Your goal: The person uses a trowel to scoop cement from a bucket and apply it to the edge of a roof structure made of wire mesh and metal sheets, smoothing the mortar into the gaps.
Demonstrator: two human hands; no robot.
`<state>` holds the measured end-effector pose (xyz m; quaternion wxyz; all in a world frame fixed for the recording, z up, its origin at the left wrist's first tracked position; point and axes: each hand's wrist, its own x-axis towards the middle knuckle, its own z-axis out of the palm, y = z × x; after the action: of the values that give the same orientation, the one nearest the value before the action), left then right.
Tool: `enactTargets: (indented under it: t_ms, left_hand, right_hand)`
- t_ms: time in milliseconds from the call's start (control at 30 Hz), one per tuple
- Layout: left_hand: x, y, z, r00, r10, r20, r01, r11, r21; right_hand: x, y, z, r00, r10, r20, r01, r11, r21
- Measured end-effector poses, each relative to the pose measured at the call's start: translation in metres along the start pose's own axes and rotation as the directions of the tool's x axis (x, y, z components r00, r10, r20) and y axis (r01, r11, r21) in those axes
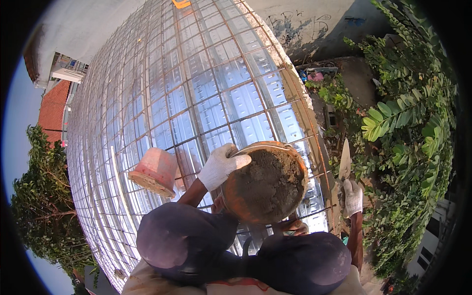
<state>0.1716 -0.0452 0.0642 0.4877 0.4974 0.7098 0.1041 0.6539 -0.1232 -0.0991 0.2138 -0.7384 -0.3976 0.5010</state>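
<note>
An orange bucket (232,189) filled with grey-brown mortar (268,182) stands tilted in front of my knees. My left hand (222,166), in a white knitted glove, grips its rim at the left, thumb over the edge. Out at the right edge of the deck, my gloved right hand (352,197) is closed round the handle of a pointed trowel (345,160). The blade points away from me. Beneath the trowel runs a strip of wet mortar (314,132) along the deck's edge. The trowel's handle is hidden in the glove.
A steel rebar mesh (201,132) covers the shiny ribbed metal decking (246,101). A pinkish bucket (156,169) lies overturned left of my left hand. Past the right edge there is a drop, with leafy branches (393,118) close by. An orange object (181,3) lies at the far end.
</note>
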Motion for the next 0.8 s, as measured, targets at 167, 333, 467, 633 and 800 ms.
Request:
enactTargets:
  t_ms: [167, 333, 467, 633, 800]
  left_hand:
    - [-0.003, 0.001, 0.01, 0.921, 0.374, -0.11, -0.372, 0.927, 0.036]
    - [-0.003, 0.042, -0.024, 0.929, 0.221, -0.299, -0.209, 0.975, 0.07]
    - [0.038, 0.048, -0.077, 0.853, 0.177, -0.491, -0.286, 0.946, -0.154]
    - [0.119, 0.059, -0.14, 0.823, 0.163, -0.544, -0.332, 0.915, -0.228]
    - [0.179, 0.066, -0.173, 0.773, 0.128, -0.621, -0.319, 0.925, -0.206]
  right_hand:
    - [-0.08, 0.045, 0.038, 0.982, 0.113, -0.15, -0.053, 0.933, 0.355]
    - [-0.135, 0.062, 0.03, 0.966, 0.151, -0.211, -0.085, 0.953, 0.29]
    - [-0.159, 0.066, 0.034, 0.959, 0.16, -0.235, -0.09, 0.955, 0.284]
    - [-0.162, 0.067, 0.046, 0.943, 0.181, -0.278, -0.114, 0.964, 0.24]
    - [-0.169, 0.027, 0.06, 0.937, 0.227, -0.266, -0.173, 0.962, 0.211]
